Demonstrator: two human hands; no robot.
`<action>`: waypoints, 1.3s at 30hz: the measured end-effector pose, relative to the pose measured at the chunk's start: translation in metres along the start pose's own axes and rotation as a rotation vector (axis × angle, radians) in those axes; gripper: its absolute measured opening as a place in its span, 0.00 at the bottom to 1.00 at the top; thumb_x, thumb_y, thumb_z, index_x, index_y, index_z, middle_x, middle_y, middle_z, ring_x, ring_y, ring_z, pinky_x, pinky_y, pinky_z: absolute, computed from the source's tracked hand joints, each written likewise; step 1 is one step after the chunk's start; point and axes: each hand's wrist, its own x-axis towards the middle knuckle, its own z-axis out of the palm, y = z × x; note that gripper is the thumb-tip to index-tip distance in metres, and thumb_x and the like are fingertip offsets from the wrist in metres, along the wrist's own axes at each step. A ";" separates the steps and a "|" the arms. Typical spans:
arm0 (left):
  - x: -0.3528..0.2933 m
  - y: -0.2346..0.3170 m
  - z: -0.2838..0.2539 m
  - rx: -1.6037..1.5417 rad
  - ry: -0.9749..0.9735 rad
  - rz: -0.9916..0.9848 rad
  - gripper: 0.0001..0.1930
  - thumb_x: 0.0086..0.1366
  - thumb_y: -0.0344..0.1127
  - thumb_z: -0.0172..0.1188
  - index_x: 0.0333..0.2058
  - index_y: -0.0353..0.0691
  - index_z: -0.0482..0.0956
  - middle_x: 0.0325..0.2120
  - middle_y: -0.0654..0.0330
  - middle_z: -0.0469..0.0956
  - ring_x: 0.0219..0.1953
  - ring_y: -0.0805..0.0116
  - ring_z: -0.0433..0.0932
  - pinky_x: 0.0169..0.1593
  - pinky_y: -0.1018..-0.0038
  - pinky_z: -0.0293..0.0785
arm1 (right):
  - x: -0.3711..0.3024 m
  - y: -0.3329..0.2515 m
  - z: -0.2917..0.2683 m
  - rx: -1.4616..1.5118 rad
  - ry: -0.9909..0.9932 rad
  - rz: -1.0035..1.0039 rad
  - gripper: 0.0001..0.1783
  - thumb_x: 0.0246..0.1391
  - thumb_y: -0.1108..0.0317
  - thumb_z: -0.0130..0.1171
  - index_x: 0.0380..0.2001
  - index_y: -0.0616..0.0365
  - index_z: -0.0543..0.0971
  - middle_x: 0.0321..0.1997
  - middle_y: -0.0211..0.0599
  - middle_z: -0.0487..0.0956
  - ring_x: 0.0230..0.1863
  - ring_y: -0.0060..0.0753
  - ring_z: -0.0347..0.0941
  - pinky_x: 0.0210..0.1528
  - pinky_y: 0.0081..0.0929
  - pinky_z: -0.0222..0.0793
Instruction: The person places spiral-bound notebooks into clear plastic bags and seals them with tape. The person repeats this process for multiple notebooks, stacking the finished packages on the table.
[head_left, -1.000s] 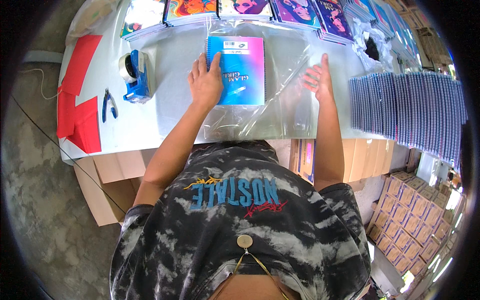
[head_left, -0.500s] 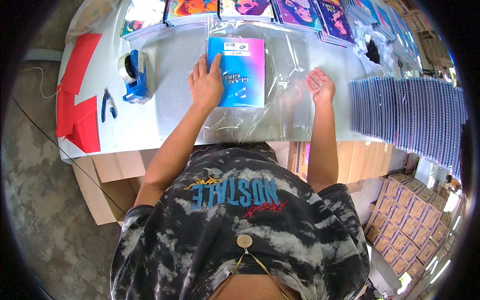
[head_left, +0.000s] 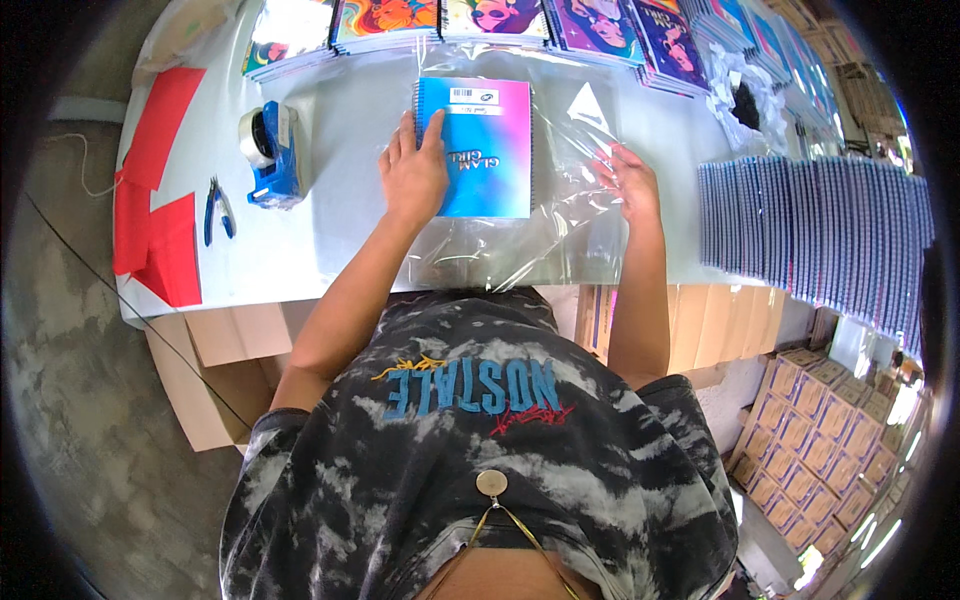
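Note:
A spiral notebook [head_left: 505,150] with a blue-to-pink cover and a white barcode label lies on a sheet of clear plastic film [head_left: 575,225], which spreads out beyond it on both sides. My left hand [head_left: 415,175] rests flat on the notebook's left edge, fingers stretched and apart, over its spiral binding. To the right of the notebook, my right hand [head_left: 634,182] has its fingers bent around the right side of the film, which looks slightly raised there. Glare on the film partly hides the fingertips.
A blue tape dispenser [head_left: 275,160], cutting pliers [head_left: 218,212] and red sheets [head_left: 165,245] lie at the left of the white table [head_left: 350,265]. Stacks of illustrated notebooks [head_left: 490,18] line the far edge. A long row of spiral-bound notebooks [head_left: 810,230] and crumpled plastic [head_left: 745,105] are at right.
My right hand has moved a little left, turning and bending its fingers onto the film. The film's right part has shifted and catches light differently. My left hand stays on the notebook.

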 end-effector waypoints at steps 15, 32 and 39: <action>0.002 -0.002 0.002 0.020 0.023 0.010 0.21 0.66 0.39 0.43 0.58 0.56 0.62 0.60 0.47 0.56 0.62 0.47 0.54 0.60 0.49 0.50 | -0.047 -0.050 0.030 -0.535 -0.471 -0.441 0.12 0.48 0.64 0.60 0.21 0.63 0.78 0.31 0.34 0.75 0.36 0.23 0.71 0.35 0.20 0.61; 0.005 -0.001 0.001 0.154 -0.086 0.249 0.27 0.65 0.45 0.43 0.61 0.44 0.56 0.64 0.60 0.50 0.67 0.53 0.41 0.64 0.45 0.33 | -0.046 0.029 0.165 -0.807 -0.539 -0.847 0.15 0.50 0.62 0.49 0.23 0.65 0.75 0.66 0.64 0.45 0.69 0.62 0.33 0.66 0.54 0.24; -0.035 0.008 -0.003 0.129 -0.057 0.192 0.31 0.61 0.43 0.49 0.62 0.47 0.54 0.65 0.59 0.48 0.67 0.52 0.39 0.63 0.43 0.33 | -0.028 0.007 0.162 -0.936 -0.800 -0.662 0.14 0.45 0.61 0.51 0.18 0.59 0.79 0.68 0.54 0.45 0.70 0.55 0.31 0.67 0.53 0.20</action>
